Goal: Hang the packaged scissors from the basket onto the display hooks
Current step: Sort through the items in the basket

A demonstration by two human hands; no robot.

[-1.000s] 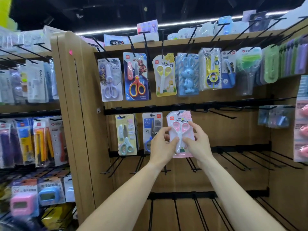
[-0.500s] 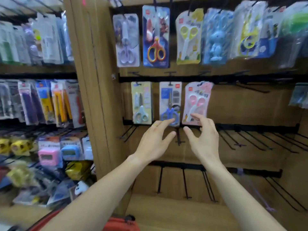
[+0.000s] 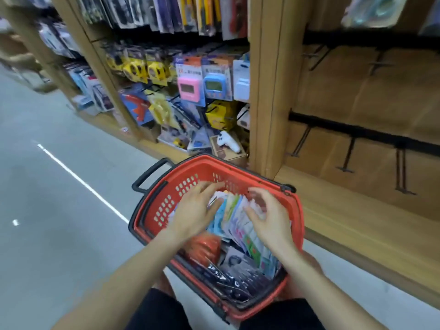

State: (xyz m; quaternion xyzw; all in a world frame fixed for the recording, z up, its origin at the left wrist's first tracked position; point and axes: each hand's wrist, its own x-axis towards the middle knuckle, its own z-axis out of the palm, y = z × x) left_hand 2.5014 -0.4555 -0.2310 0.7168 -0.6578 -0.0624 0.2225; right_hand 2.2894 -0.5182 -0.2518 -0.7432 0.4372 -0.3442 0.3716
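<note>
A red plastic basket (image 3: 164, 206) with black handles stands on the grey floor in front of me. It holds a stack of packaged scissors (image 3: 235, 215) in pale, colourful cards, with darker packs (image 3: 238, 275) nearer to me. My left hand (image 3: 192, 210) hovers over the left side of the stack, fingers spread. My right hand (image 3: 269, 217) hovers over the right side, fingers curled and apart. Neither hand grips a pack. Bare black display hooks (image 3: 350, 153) stick out of the wooden panel at the right.
A wooden upright (image 3: 269, 91) divides the shelving. Left of it hang timers (image 3: 190, 88), tape measures (image 3: 138, 67) and other goods. A wooden base ledge (image 3: 357, 210) runs along the bottom right. The grey floor (image 3: 47, 186) with a white line lies to the left.
Both hands let go of the pink scissors pack, left hanging on its hook, and dropped down to the basket. My view swung from the display down to the floor.
</note>
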